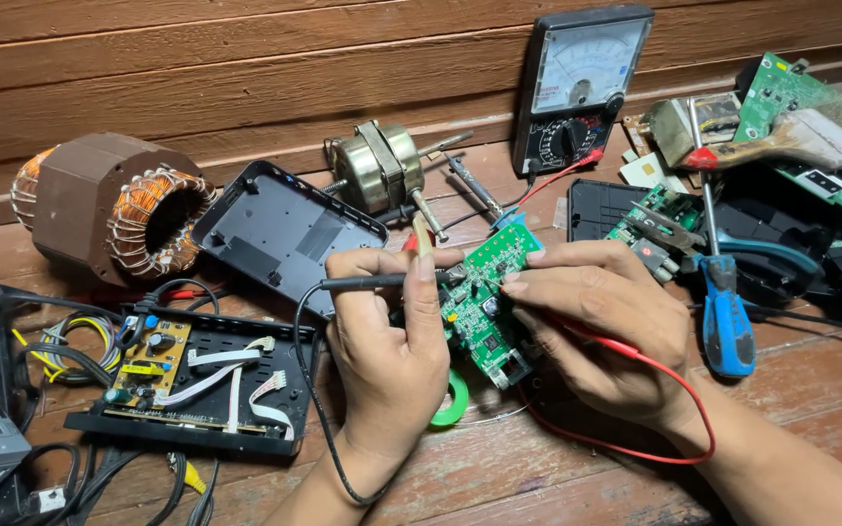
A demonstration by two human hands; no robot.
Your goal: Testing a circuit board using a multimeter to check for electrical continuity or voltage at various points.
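Wooden plank table [557, 477], reddish and worn, backed by a plank wall; clutter on every side of the work.

Near field: left hand [392, 351] comes up from 6 o'clock, wrist on the planks, palm turned toward the body, thumb uppermost. Its grip is closed narrowly on a black probe [372, 282], held like a pen and lying almost level, tip toward 3 o'clock onto the green circuit board [487, 297]. Black lead drops off toward 6 o'clock. Right hand [592, 326] enters from 4 o'clock, forearm flat, fingers curled over the board's right edge; a red lead [635, 429] loops out from under the palm. Its grip is shut on the board's edge; whether it also pinches a red probe I cannot tell, the tip is hidden.

Board sits at frame centre, tilted, propped between both hands, just above a green tape roll [455, 399].

Judgement on technique: keep both wrists planted, touch only one pad per tip, steady the board so tips do not skate across neighbouring pins, and read the needle without shifting the hands.

Middle field: open black set-top chassis [192, 385] at 8 o'clock; blue-handled screwdriver [726, 312] at 3 o'clock.

Far field: copper-wound stator [109, 209] at 10 o'clock, small motor [377, 166] at 12, analog multimeter [582, 88] at 1 o'clock against the wall.
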